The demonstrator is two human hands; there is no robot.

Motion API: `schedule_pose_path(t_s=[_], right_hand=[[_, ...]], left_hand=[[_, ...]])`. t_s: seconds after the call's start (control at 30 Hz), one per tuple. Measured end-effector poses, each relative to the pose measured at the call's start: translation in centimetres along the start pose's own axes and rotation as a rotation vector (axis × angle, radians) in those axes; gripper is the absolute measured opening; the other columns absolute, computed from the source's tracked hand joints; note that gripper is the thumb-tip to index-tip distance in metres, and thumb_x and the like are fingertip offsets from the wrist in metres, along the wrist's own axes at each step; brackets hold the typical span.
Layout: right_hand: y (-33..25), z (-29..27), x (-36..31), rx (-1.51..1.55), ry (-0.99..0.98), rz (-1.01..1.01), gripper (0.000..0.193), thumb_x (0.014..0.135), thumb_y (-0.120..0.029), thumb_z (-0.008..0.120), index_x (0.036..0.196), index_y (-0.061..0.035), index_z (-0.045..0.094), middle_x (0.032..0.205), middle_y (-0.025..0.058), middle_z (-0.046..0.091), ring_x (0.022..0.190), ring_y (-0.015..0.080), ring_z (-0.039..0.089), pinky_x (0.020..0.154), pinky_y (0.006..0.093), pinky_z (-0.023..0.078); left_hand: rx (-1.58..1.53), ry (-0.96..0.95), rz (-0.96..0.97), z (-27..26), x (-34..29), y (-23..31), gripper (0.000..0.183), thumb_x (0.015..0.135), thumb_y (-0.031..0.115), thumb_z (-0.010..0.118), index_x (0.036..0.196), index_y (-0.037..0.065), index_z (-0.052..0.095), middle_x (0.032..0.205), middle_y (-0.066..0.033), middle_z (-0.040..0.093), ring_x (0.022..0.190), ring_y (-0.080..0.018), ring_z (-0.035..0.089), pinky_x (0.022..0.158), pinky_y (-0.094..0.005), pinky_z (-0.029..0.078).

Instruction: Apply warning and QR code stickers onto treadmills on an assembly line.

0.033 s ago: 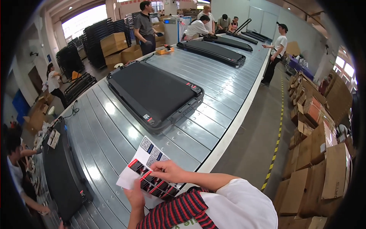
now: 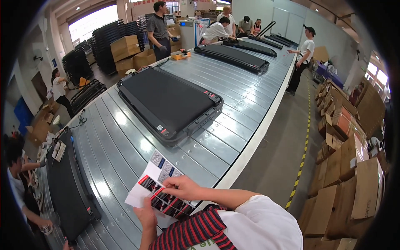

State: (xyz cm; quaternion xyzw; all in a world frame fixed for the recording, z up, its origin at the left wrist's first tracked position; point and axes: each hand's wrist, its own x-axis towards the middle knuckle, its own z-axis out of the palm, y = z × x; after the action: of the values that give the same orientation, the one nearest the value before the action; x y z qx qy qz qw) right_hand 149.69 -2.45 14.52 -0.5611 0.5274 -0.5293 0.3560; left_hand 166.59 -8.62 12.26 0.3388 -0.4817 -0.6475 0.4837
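Observation:
My left hand (image 2: 146, 214) grips the lower left edge of some sticker sheets (image 2: 135, 196), thumb on top. One sheet carries black labels with red bands (image 2: 164, 203); grey and blue labels (image 2: 165, 167) show on a sheet beyond it. My right hand (image 2: 181, 187) is closed in a pinch at the upper edge of the red and black labels; whether a label is lifted there cannot be made out. Just beyond my hands, a black treadmill-like machine (image 2: 168, 100) lies flat on the slatted metal conveyor (image 2: 125, 166), small red and white stickers at its near corners.
Another black machine (image 2: 68, 187) lies at the left, a person (image 2: 18, 183) reaching toward it. More machines (image 2: 231, 57) lie farther along, with several people around them. A person in a white shirt (image 2: 306, 52) stands at the right side. Cardboard boxes (image 2: 341, 196) line the right aisle.
My hands and the sticker sheets have shifted very slightly left. At the lower left, the co-worker's hand has moved slightly. My grip looks the same.

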Motion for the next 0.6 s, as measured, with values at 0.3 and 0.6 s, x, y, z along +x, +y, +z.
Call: schedule_pose_path(t_s=[0.3, 0.6], right_hand=[[0.2, -1.7, 0.2, -0.054, -0.036, -0.186, 0.012, 0.078, -0.011, 0.06, 0.081, -0.0012, 0.054, 0.066, 0.0095, 0.058, 0.056, 0.0153, 0.055, 0.052, 0.0263, 0.042], [0.1, -6.9, -1.7, -0.061, 0.106, -0.233, 0.011, 0.077, -0.01, 0.062, 0.081, -0.0019, 0.056, 0.068, 0.0084, 0.059, 0.06, 0.0187, 0.057, 0.055, 0.0284, 0.044]], left_hand=[[-0.04, 0.12, 0.195, 1.5, -0.4, 0.8, 0.038, 0.083, 0.015, 0.056, 0.113, -0.005, 0.043, 0.106, -0.0137, 0.053, 0.094, -0.0209, 0.053, 0.084, -0.0319, 0.041], [0.045, 0.095, 0.204, 7.1, -1.2, -0.4, 0.034, 0.086, 0.015, 0.049, 0.113, -0.007, 0.043, 0.107, -0.0138, 0.053, 0.095, -0.0201, 0.052, 0.083, -0.0317, 0.041]])
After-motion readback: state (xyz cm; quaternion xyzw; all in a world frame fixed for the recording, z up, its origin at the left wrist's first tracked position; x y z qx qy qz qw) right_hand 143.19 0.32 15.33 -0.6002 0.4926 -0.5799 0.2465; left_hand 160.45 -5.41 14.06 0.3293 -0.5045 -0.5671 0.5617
